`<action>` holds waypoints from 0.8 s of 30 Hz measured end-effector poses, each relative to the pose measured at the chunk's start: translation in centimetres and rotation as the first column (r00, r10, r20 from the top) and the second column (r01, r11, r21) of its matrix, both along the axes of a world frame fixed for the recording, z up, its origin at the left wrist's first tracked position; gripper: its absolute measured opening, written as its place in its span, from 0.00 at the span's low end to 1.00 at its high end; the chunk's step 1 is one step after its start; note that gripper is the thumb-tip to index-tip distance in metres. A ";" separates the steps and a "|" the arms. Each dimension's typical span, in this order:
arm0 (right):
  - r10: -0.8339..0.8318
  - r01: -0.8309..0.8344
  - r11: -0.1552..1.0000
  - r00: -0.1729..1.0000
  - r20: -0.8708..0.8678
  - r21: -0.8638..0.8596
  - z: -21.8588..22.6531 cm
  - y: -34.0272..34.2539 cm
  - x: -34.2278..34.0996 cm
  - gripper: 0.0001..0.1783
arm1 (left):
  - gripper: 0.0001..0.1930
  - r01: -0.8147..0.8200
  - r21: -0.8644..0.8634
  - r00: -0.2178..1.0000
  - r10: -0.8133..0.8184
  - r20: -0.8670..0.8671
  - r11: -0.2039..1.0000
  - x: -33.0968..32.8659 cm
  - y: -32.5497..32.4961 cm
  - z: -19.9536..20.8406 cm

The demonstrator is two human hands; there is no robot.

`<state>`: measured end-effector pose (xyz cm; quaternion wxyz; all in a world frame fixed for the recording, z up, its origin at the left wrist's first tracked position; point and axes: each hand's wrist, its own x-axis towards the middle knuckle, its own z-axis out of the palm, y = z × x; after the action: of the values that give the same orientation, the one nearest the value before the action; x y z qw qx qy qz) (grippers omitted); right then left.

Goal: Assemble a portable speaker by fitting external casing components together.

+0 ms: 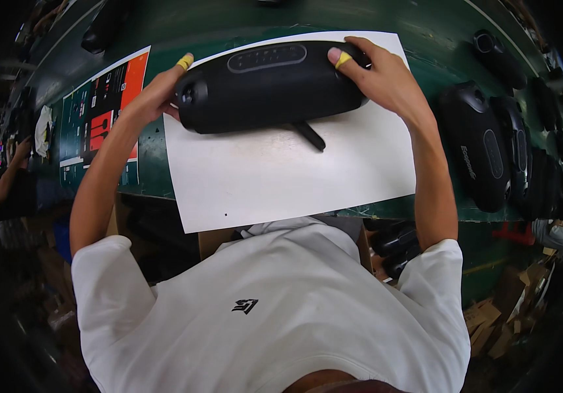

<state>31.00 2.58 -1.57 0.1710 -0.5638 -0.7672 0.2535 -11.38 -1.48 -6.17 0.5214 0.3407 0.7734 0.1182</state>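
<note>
Black speaker shells (pixel 485 147), orange-and-teal instruction sheet (pixel 101 108).

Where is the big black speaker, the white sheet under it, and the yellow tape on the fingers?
black speaker (pixel 268 92): head view, middle of its rounded body.
white sheet (pixel 294 177): head view, bare part below the speaker.
yellow finger tape (pixel 342 60): head view, on the right hand (pixel 380 78) fingertip.

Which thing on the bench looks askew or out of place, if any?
Little stands out. The white sheet lies skewed and overhangs the edge of the green bench. Both the left hand and the right hand hold the black speaker; each has yellow tape on one fingertip.
</note>
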 end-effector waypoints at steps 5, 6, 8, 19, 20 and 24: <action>-0.110 0.108 0.993 0.992 -0.062 -0.047 -0.6 -0.7 -0.8 0.55 | 0.48 -0.161 0.393 0.960 0.050 0.277 0.906 3.2 -4.3 2.0; -0.132 0.124 0.988 0.987 -0.096 -0.089 -0.4 -0.8 -1.3 0.54 | 0.45 -0.117 0.396 0.968 0.014 0.252 0.911 4.0 -4.6 3.2; -0.152 0.136 0.983 0.980 -0.129 -0.125 -0.1 -1.1 -2.0 0.54 | 0.42 -0.105 0.452 0.968 -0.013 0.250 0.886 4.8 -4.9 2.7; -0.317 0.344 0.938 0.901 -0.297 0.042 3.4 6.7 7.0 0.36 | 0.51 -0.088 0.476 0.944 -0.079 0.319 0.875 15.9 2.3 8.4; -0.313 0.355 0.929 0.906 -0.285 0.107 3.2 9.4 10.1 0.36 | 0.53 -0.038 0.488 0.929 -0.149 0.338 0.872 17.7 4.8 9.1; -0.373 0.408 0.901 0.902 -0.217 0.146 7.0 17.9 14.9 0.34 | 0.56 0.025 0.462 0.897 -0.224 0.382 0.887 23.3 15.9 10.4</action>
<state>45.89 20.53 5.43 0.3410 -0.6619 -0.6394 0.1916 11.94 14.38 4.25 0.5916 0.4670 0.5692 0.3285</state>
